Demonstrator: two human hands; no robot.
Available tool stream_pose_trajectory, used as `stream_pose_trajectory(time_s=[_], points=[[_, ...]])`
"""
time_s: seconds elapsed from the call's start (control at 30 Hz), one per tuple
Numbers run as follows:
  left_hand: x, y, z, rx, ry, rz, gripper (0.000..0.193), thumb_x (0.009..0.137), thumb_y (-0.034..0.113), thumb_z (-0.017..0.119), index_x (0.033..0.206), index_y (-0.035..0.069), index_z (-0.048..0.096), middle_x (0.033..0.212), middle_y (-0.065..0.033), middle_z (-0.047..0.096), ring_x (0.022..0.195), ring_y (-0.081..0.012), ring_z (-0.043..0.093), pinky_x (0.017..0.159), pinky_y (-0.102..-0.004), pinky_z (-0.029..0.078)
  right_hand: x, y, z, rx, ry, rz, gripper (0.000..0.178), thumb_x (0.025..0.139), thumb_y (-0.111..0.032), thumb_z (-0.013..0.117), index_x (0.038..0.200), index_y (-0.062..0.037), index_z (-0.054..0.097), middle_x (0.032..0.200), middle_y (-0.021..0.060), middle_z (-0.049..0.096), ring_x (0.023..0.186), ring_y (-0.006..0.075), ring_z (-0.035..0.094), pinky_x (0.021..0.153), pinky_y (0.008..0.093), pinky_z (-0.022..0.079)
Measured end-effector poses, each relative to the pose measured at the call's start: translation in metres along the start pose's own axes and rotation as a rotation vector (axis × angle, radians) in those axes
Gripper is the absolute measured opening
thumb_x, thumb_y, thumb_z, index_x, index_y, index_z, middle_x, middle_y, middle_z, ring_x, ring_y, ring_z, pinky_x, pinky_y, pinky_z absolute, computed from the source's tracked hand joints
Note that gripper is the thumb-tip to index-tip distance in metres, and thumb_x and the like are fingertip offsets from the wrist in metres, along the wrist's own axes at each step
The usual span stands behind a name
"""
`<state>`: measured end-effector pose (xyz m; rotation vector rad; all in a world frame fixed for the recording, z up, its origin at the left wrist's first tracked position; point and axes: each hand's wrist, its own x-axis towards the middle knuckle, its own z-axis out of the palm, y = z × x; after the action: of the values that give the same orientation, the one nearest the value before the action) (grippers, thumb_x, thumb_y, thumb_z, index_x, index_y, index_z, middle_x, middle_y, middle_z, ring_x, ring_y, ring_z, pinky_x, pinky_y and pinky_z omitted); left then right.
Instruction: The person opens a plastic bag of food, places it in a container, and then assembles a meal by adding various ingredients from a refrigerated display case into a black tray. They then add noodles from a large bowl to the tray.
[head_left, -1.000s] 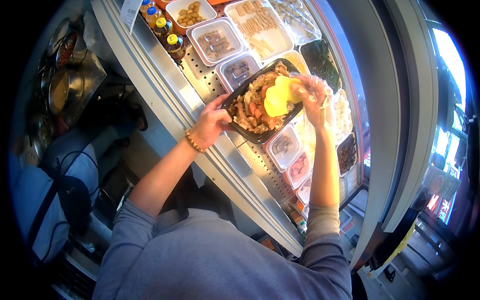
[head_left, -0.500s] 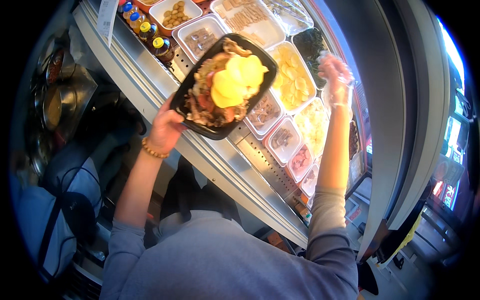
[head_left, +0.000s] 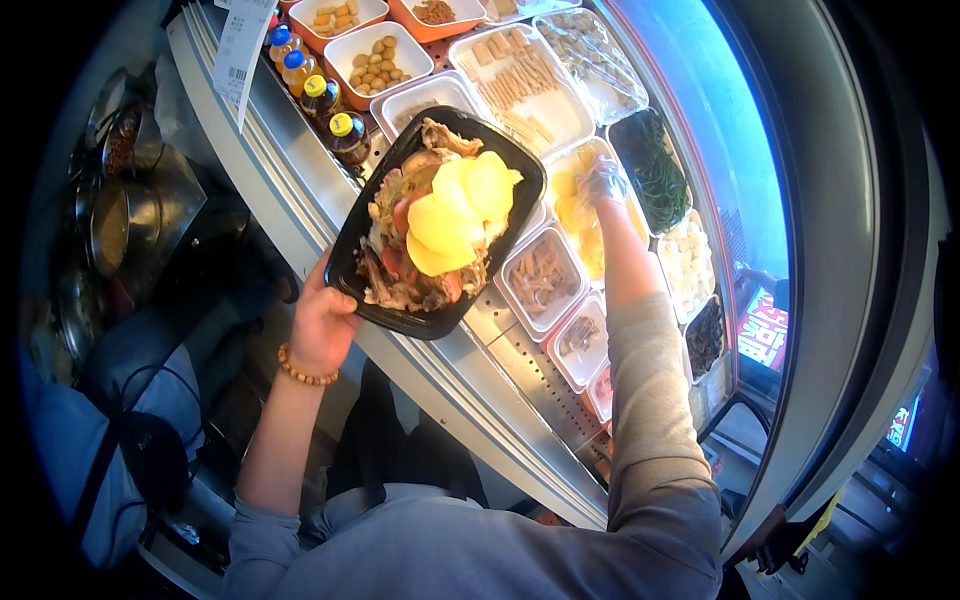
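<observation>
My left hand (head_left: 325, 330) grips the near left corner of a black plastic tray (head_left: 500, 268), thumb over the rim, and holds it tilted above the counter's edge. In the tray lie cooked meat pieces (head_left: 395, 200) and a heap of yellow potato slices (head_left: 450, 215) on top. My right hand (head_left: 602, 182), in a clear plastic glove, reaches down into a white container of potato slices (head_left: 570, 215). Its fingertips are hidden among the slices, so I cannot tell whether they grip any.
Around stand white containers with sausage-like sticks (head_left: 515, 85), dark green strands (head_left: 650, 165), small round balls (head_left: 375, 65) and brown strips (head_left: 543, 278). Several capped bottles (head_left: 348, 135) line the left. Curved glass (head_left: 735, 130) bounds the far side; a metal ledge (head_left: 250, 170) runs along the near side.
My right hand has moved left and down from above the far containers into the potato slices. The tray in my left hand has shifted slightly nearer to me. The head view has shifted too.
</observation>
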<state>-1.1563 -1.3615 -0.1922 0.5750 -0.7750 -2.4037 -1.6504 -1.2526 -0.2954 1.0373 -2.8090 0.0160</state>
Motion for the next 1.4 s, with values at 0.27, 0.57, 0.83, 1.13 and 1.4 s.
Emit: stream_pose_trajectory(time_s=[0.27,0.57,0.83,1.13,1.4], points=[[-0.002,0.007,0.009,-0.035,-0.031,-0.022,0.065,0.070,0.000,0.047,0.135,0.000,0.045,0.125,-0.0110,0.058,0.117,-0.0223,0.056,0.101,-0.0342,0.046,-0.001,0.037,0.030,0.415,0.016,-0.067,0.034,0.078,-0.030,0.071,0.100,-0.0044,0.068,0.095,0.0114,0.070,0.091,0.0238,0.066,0.079,0.0365,0.052],[0.002,0.013,0.003,0.004,0.002,-0.022,0.066,0.070,0.002,0.049,0.135,0.000,0.045,0.125,-0.0103,0.058,0.115,-0.0215,0.057,0.100,-0.0338,0.047,-0.054,0.038,-0.005,1.166,-0.236,0.432,0.034,0.080,-0.031,0.078,0.095,-0.0003,0.070,0.076,0.0001,0.062,0.062,0.0096,0.052,0.056,0.0255,0.043],[0.001,0.015,0.010,0.025,0.035,-0.006,0.067,0.070,0.004,0.051,0.137,0.000,0.044,0.123,-0.0086,0.060,0.109,-0.0191,0.060,0.095,-0.0318,0.050,-0.080,0.057,-0.010,0.647,0.083,0.132,0.026,0.081,-0.024,0.074,0.093,-0.0009,0.072,0.079,0.0055,0.068,0.068,0.0136,0.060,0.065,0.0303,0.049],[0.001,0.018,0.003,-0.009,-0.009,-0.010,0.065,0.071,0.001,0.047,0.136,-0.001,0.043,0.125,-0.0110,0.058,0.114,-0.0223,0.058,0.098,-0.0362,0.049,-0.098,0.058,0.001,1.072,0.166,0.359,0.023,0.088,-0.018,0.067,0.103,-0.0005,0.068,0.083,0.0070,0.069,0.069,0.0153,0.063,0.065,0.0294,0.052],[0.001,0.023,0.009,0.000,-0.003,-0.034,0.066,0.071,0.001,0.048,0.137,0.001,0.044,0.124,-0.0103,0.059,0.111,-0.0211,0.059,0.094,-0.0351,0.051,-0.122,0.067,-0.006,0.367,0.164,0.026,0.020,0.083,-0.016,0.062,0.095,-0.0004,0.066,0.088,0.0147,0.067,0.080,0.0312,0.062,0.072,0.0395,0.051]])
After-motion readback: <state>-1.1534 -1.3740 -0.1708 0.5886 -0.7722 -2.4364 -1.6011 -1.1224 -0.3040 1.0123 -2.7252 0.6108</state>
